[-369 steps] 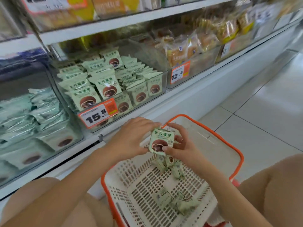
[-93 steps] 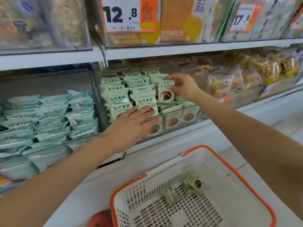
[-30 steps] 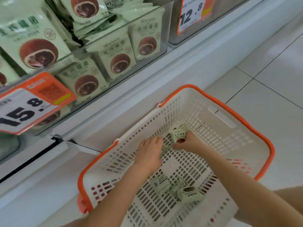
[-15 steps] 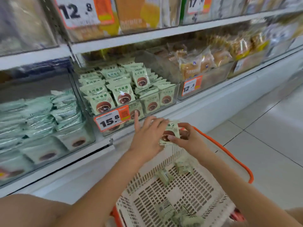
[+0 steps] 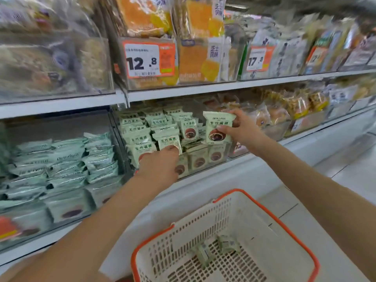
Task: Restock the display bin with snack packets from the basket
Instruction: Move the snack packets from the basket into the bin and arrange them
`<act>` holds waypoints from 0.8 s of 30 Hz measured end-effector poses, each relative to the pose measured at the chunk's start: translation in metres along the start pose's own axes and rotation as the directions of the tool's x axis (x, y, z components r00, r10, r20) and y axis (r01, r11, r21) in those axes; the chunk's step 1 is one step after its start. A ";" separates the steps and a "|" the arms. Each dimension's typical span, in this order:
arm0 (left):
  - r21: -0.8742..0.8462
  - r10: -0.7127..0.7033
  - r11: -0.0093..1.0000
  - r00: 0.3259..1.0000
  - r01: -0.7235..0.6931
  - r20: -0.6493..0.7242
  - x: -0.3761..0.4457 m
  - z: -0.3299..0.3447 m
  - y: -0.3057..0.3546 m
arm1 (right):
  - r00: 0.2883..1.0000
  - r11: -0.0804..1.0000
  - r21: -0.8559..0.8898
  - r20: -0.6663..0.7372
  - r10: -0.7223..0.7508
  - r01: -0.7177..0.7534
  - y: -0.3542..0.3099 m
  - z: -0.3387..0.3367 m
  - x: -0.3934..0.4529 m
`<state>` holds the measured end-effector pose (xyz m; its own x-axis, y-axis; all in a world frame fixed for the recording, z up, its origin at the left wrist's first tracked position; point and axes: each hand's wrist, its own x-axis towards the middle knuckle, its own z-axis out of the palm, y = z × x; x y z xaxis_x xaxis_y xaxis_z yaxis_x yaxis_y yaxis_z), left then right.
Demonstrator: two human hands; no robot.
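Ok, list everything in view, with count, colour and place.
held snack packet: one, pale green, over the display bin's right side
display bin: one, clear, lower shelf, full of pale green packets
basket: one, white with orange rim, on the floor below
basket packets: at least two, pale green, on the basket's bottom
silver-green packets: many, bin to the left
price tag: one, orange and white, upper shelf
bread packs: several, brown, bins to the right
left hand: touches front packets in the bin
right hand: pinches the held packet
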<state>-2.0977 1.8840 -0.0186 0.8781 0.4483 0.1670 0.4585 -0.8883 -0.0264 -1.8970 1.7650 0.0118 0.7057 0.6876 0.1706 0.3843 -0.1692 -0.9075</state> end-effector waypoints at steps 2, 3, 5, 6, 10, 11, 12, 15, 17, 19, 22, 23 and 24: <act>0.068 0.001 0.998 1.000 -0.001 -0.007 0.006 0.003 -0.003 | 1.000 0.998 -0.055 0.026 0.002 0.000 -0.001 0.009 0.024; 0.095 0.004 0.995 1.000 -0.003 -0.014 0.009 0.004 -0.005 | 0.999 0.998 -0.067 0.037 0.013 -0.010 0.001 0.015 0.034; 0.109 0.011 0.994 0.999 -0.007 -0.034 0.015 0.003 -0.008 | 0.997 0.996 -0.078 0.062 0.044 -0.039 0.006 0.027 0.052; 0.109 0.010 0.994 0.999 -0.006 -0.039 0.017 0.002 -0.011 | 0.996 0.996 -0.073 0.077 0.051 -0.046 0.009 0.032 0.059; 0.140 -0.014 0.990 1.000 0.016 -0.011 0.020 0.003 -0.024 | 0.989 0.992 -0.115 0.132 0.062 -0.047 0.020 0.051 0.077; 0.148 -0.018 0.989 1.000 0.018 -0.003 0.020 0.004 -0.027 | 0.987 0.988 -0.151 0.147 0.062 -0.040 0.022 0.054 0.077; 0.153 -0.023 0.988 1.000 0.021 0.009 0.020 0.005 -0.029 | 0.985 0.982 -0.187 0.159 0.060 -0.029 0.024 0.057 0.078; 0.154 -0.028 0.988 0.999 0.024 0.023 0.021 0.008 -0.030 | 0.987 0.979 -0.203 0.149 0.060 -0.029 0.035 0.061 0.079; 0.163 -0.019 0.986 1.000 0.016 0.021 0.020 0.008 -0.028 | 0.989 0.979 -0.201 0.135 0.060 -0.032 0.040 0.061 0.079; 0.170 -0.018 0.985 1.000 0.015 0.017 0.019 0.007 -0.027 | 0.991 0.972 -0.236 0.129 0.025 0.006 0.043 0.061 0.080; 0.183 -0.023 0.983 1.000 0.019 0.018 0.018 0.004 -0.024 | 0.995 0.964 -0.263 0.094 -0.020 0.044 0.041 0.063 0.078; 0.184 -0.025 0.983 0.999 0.021 0.022 0.017 0.002 -0.023 | 0.996 0.967 -0.252 0.090 -0.018 0.040 0.041 0.063 0.078; 0.185 -0.027 0.982 0.999 0.022 0.024 0.017 0.001 -0.022 | 0.996 0.974 -0.223 0.087 -0.006 0.025 0.040 0.063 0.078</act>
<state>-2.0925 1.9111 -0.0162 0.8686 0.4741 0.1441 0.4949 -0.8445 -0.2048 -1.8637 1.8564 -0.0356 0.6488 0.7476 0.1421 0.5253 -0.3050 -0.7943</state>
